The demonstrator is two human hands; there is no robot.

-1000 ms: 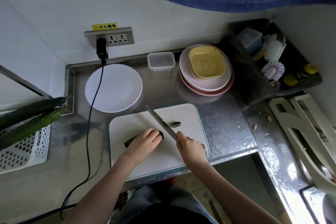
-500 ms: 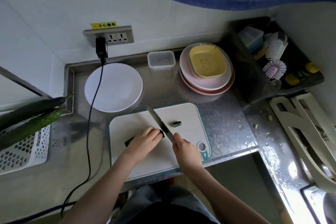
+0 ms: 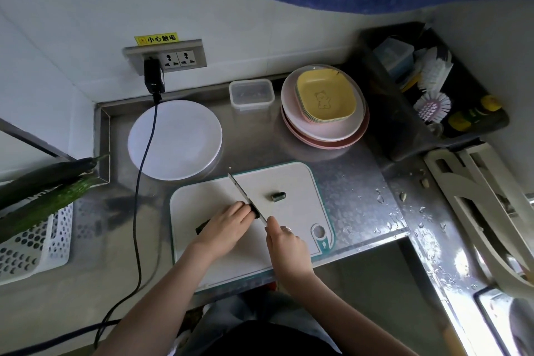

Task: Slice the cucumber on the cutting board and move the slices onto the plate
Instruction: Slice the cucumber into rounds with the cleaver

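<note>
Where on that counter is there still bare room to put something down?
Bare steel lies between the cutting board and the stacked plates, and right of the board toward the water drops. The white plate is empty. The bin of brushes is crowded.

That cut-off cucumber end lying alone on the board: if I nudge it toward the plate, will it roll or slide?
The cucumber end looks short and rounded, lying on its side, so it will probably roll rather than slide. It seems small, likely light. The cutting board looks smooth, and a fresh cut may be wet, so the piece could be slippery to pinch.
</note>
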